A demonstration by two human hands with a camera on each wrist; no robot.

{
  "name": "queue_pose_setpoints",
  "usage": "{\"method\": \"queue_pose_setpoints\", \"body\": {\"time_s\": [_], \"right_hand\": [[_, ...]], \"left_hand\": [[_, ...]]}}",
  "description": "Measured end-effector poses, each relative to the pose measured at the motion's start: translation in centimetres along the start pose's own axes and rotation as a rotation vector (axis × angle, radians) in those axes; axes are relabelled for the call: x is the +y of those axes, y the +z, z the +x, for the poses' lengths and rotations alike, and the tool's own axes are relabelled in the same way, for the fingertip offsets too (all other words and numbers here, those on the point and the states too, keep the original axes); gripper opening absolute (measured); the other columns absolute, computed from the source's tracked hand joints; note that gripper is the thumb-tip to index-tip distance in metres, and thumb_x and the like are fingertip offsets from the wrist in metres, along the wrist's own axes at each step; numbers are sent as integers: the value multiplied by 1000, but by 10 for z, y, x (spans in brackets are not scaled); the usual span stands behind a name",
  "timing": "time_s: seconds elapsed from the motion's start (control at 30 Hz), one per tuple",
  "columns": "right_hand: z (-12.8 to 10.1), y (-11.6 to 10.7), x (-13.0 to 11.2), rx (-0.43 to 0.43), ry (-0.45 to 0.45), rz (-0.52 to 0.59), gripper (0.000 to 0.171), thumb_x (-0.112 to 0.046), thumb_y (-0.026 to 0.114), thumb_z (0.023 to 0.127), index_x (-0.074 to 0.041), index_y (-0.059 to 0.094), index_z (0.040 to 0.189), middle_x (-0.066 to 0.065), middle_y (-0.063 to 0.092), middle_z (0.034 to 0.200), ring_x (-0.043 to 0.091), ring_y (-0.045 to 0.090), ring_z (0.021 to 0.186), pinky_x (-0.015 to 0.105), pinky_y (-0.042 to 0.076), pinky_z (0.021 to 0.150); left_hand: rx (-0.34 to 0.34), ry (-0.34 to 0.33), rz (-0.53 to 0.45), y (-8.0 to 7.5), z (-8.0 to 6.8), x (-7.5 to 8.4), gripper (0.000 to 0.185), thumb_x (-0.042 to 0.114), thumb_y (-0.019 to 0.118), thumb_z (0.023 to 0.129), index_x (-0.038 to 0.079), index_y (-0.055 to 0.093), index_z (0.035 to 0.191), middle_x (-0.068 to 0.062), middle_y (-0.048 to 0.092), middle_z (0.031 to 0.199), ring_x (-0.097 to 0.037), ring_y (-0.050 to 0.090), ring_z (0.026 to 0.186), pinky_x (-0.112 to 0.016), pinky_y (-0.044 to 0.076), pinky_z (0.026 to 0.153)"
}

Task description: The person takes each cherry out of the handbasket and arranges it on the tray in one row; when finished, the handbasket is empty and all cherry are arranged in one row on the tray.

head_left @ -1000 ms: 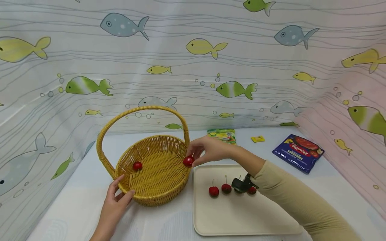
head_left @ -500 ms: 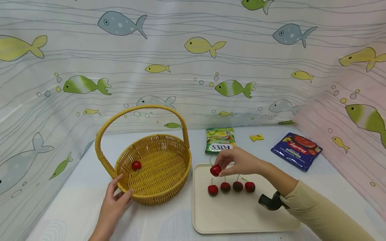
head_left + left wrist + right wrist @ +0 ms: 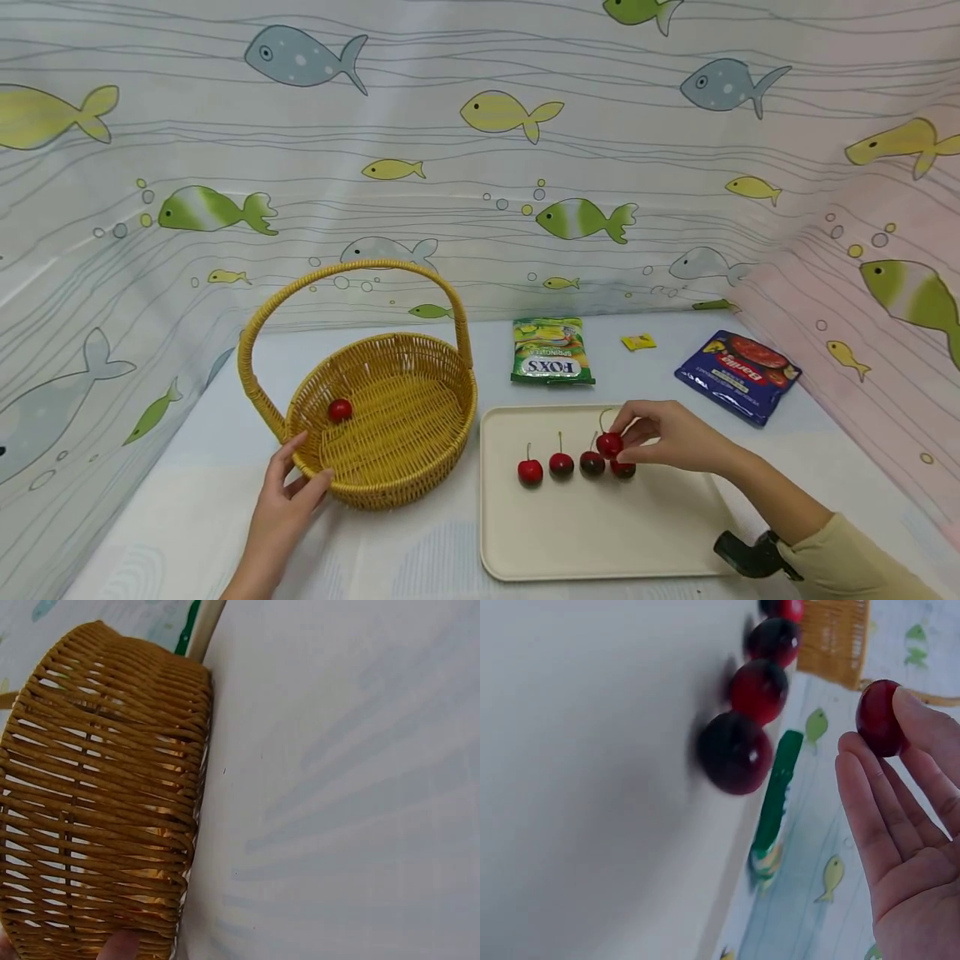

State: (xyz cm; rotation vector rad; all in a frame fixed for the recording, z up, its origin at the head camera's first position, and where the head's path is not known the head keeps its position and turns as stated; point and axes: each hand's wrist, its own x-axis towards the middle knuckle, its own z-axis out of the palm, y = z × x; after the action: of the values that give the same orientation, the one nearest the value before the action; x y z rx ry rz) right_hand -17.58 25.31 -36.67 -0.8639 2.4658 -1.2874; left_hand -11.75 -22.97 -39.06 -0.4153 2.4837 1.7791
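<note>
A woven yellow basket (image 3: 420, 479) with a tall handle stands at the left, with one red cherry (image 3: 340, 409) lying inside it. My left hand (image 3: 303, 471) grips the basket's near rim; a fingertip (image 3: 120, 946) touches the wicker wall (image 3: 97, 810). To the right lies a cream tray (image 3: 600, 542) bearing a row of several stemmed cherries (image 3: 561, 464). My right hand (image 3: 626, 435) pinches another cherry (image 3: 609, 444) just above the right end of that row. The right wrist view shows this cherry (image 3: 877, 716) at my fingertips, beside the row (image 3: 735, 752).
Behind the tray lie a green FOX'S candy bag (image 3: 552, 350), a small yellow wrapper (image 3: 640, 342) and a blue Barilla packet (image 3: 738, 375). Fish-print cloth walls close in the table at the back and on both sides.
My right hand carried the cherry from the basket's right rim over to the tray, ending above the right end of the row. My left hand stayed on the basket.
</note>
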Motion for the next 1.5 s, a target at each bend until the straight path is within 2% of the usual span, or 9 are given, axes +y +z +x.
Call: {"method": "queue_pose_setpoints", "body": {"time_s": [0.23, 0.5, 0.7, 0.87, 1.23, 1.5], "right_hand": [[-25, -8, 23, 42, 8, -31, 25, -18, 75, 79, -9, 61, 97, 3, 63, 93, 13, 65, 80, 27, 53, 72], [-38, -14, 40, 40, 105, -63, 25, -18, 76, 78, -8, 61, 95, 2, 62, 91, 12, 63, 76, 26, 53, 67], [-39, -14, 47, 15, 135, -59, 24, -17, 76, 77, -8, 61, 93, 2, 63, 90, 11, 61, 74, 25, 51, 65], [-39, -13, 51, -6, 132, -70, 23, -16, 76, 78, -9, 61, 93, 0, 64, 88, 9, 59, 74, 24, 51, 64], [-40, -13, 52, -3, 149, -142, 26, -24, 76, 78, -11, 60, 94, -1, 61, 85, 8, 57, 73, 24, 50, 63], [-38, -11, 47, 5, 138, -134, 26, -21, 76, 78, -8, 60, 95, -1, 60, 85, 8, 56, 72, 24, 49, 62]], "left_hand": [[2, -1, -5, 0, 0, 0, 75, 28, 55, 94, 19, 7, 151, -20, -3, 152, -43, 27, 130, -20, 45, 79], [5, 1, 0, 1, -1, 0, 75, 28, 55, 94, 20, 7, 151, -20, -4, 152, -43, 27, 130, -21, 44, 79], [7, -8, 4, 1, 0, 1, 76, 30, 56, 94, 20, 7, 151, -20, -5, 152, -44, 26, 130, -24, 45, 82], [14, -10, -1, 2, -1, 1, 75, 27, 55, 94, 20, 7, 151, -19, -3, 153, -42, 27, 130, -22, 44, 81], [14, -9, 16, 1, -1, 1, 75, 30, 56, 94, 20, 7, 151, -21, -3, 152, -42, 28, 130, -24, 44, 82], [12, -11, 20, 1, -1, 1, 76, 31, 56, 94, 21, 7, 151, -20, -3, 152, -42, 28, 129, -27, 44, 84]]}}
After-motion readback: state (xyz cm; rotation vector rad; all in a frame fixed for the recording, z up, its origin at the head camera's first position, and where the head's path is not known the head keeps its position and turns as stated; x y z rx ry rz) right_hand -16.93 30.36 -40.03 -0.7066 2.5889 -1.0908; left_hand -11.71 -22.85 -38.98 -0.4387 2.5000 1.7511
